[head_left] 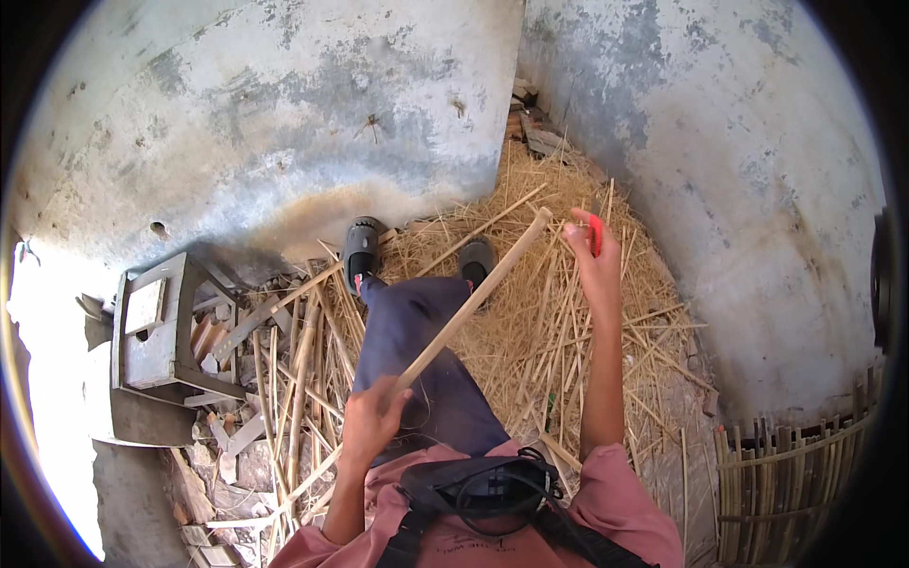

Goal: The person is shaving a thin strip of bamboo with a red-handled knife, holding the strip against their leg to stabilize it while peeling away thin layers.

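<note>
- The left hand point(369, 417) is wrapped in a fist around the near end of a long pale bamboo stick point(473, 301), low in front of the person's pink shirt.
- The bamboo stick slants up and to the right, over the dark trouser leg point(421, 350), with its far tip close to the right hand.
- The right hand point(589, 248) is raised at arm's length, fingers pinched on a small red-handled tool point(596, 233) just beside the stick's tip; the tool's blade cannot be made out.
- Two dark grey sandals point(364, 248) rest on the straw-littered ground point(568, 341) beyond the stick.
- Split bamboo strips point(298, 379) lie scattered to the left of the leg.
- A worn grey wooden stool point(156, 327) lies tipped over further left, amid rubble.
- A woven bamboo fence panel point(791, 473) stands at the lower right, against the stained concrete wall point(284, 104).
</note>
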### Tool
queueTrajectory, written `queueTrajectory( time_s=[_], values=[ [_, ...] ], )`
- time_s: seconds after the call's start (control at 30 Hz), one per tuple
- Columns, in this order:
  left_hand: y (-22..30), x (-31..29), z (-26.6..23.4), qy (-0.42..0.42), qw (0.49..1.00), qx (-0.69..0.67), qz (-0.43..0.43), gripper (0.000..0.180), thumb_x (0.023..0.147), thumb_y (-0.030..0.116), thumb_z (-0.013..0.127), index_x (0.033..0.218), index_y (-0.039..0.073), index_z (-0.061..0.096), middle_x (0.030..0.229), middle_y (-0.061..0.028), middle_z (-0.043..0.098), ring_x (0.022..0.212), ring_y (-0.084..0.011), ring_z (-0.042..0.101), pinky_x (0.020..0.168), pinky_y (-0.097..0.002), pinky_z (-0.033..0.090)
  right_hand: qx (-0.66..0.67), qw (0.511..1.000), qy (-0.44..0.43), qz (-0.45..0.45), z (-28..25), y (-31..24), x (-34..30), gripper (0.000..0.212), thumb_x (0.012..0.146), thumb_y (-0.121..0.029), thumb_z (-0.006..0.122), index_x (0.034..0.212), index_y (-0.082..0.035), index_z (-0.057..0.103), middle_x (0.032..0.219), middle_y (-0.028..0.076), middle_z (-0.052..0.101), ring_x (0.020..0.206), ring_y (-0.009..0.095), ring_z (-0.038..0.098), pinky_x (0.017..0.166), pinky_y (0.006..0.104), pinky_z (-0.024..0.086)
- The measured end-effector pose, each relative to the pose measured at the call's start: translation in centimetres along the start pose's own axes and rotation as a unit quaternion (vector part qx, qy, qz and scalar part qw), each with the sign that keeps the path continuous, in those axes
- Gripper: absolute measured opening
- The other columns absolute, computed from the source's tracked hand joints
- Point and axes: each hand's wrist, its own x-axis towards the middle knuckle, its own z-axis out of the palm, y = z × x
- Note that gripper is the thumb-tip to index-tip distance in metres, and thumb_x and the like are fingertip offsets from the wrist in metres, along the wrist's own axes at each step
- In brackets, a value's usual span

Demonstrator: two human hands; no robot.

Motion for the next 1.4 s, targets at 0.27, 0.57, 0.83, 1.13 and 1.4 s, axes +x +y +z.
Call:
queueTrajectory(
  time_s=[0.27, 0.57, 0.83, 1.13, 1.4],
  values=[
    [-0.6, -0.5, -0.6, -0.015, 1.0, 0.0, 0.008, 0.019, 0.096, 0.016, 0.077, 0.105, 0.001, 0.074, 0.061, -0.0133, 0.059, 0.052, -0.019, 0.055, 0.053, -0.0363, 0.042, 0.064, 0.98, -0.182, 0.052, 0.1, 2.3, 0.3, 0.031, 0.105, -0.025, 0.062, 0.122, -0.001, 0.073, 0.087, 0.002, 0.077, 0.065, 0.008, 0.052, 0.062, 0.0297, 0.043],
    [-1.8, 0.4, -3.5, -0.105, 0.994, -0.01, -0.027, 0.019, 0.099, 0.018, 0.074, 0.107, 0.001, 0.074, 0.061, -0.0117, 0.058, 0.052, -0.0176, 0.056, 0.054, -0.0359, 0.043, -0.216, 0.948, -0.209, -0.101, -0.8, 2.0, -0.4, 0.021, 0.097, -0.017, 0.064, 0.106, -0.004, 0.077, 0.072, 0.014, 0.069, 0.064, 0.029, 0.069, 0.065, 0.0401, 0.051],
    [-5.3, 1.1, -7.2, -0.186, 0.973, -0.102, -0.088, 0.021, 0.102, 0.018, 0.071, 0.109, -0.001, 0.076, 0.061, -0.0022, 0.056, 0.056, -0.009, 0.049, 0.053, -0.0302, 0.038, -0.117, 0.939, -0.299, -0.121, -2.1, 2.3, -0.5, 0.018, 0.096, -0.014, 0.062, 0.095, -0.003, 0.076, 0.07, 0.008, 0.065, 0.058, 0.018, 0.057, 0.06, 0.0353, 0.043],
    [-8.1, 1.5, -8.4, -0.269, 0.926, -0.235, -0.125, 0.029, 0.104, 0.023, 0.07, 0.112, -0.004, 0.075, 0.071, 0.0003, 0.06, 0.063, -0.0082, 0.052, 0.057, -0.0274, 0.04, 0.368, 0.851, -0.362, 0.098, -5.5, 3.2, -1.1, 0.023, 0.101, -0.022, 0.062, 0.082, -0.01, 0.062, 0.061, -0.004, 0.041, 0.049, 0.006, 0.034, 0.049, 0.0256, 0.029],
    [-8.4, 1.5, -7.8, -0.176, 0.948, -0.221, -0.145, 0.027, 0.106, 0.022, 0.068, 0.114, -0.003, 0.075, 0.071, 0.0011, 0.06, 0.064, -0.0065, 0.052, 0.058, -0.0265, 0.041, -0.209, 0.975, -0.07, -0.033, -9.4, 9.3, 1.4, 0.035, 0.105, -0.031, 0.063, 0.12, -0.001, 0.073, 0.071, 0.009, 0.059, 0.059, 0.018, 0.057, 0.059, 0.0339, 0.048]
  ],
)
